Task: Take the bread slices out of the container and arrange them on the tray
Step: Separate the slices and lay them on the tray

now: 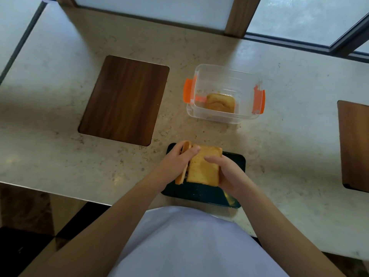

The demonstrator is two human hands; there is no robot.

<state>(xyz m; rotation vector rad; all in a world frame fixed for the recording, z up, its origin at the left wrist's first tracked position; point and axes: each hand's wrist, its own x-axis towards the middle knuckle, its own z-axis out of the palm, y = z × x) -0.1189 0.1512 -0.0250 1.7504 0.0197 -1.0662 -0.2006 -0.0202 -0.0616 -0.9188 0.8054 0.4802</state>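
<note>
- Both bare forearms reach up from the lower frame and converge at centre.
- The left hand (177, 160) curls, fingers over the top, thumb seemingly hidden behind.
- The right hand (225, 172) cups from the right, fingers pointing left, palm inward.

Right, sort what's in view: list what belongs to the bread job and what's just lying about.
Part of the job:
- golden-brown bread slices held over the tray by the left hand and right hand
- dark rectangular tray
- clear plastic container with orange clips
- brown bread piece inside the container

Lying about:
- dark wooden board
- second wooden board at the right edge
</note>
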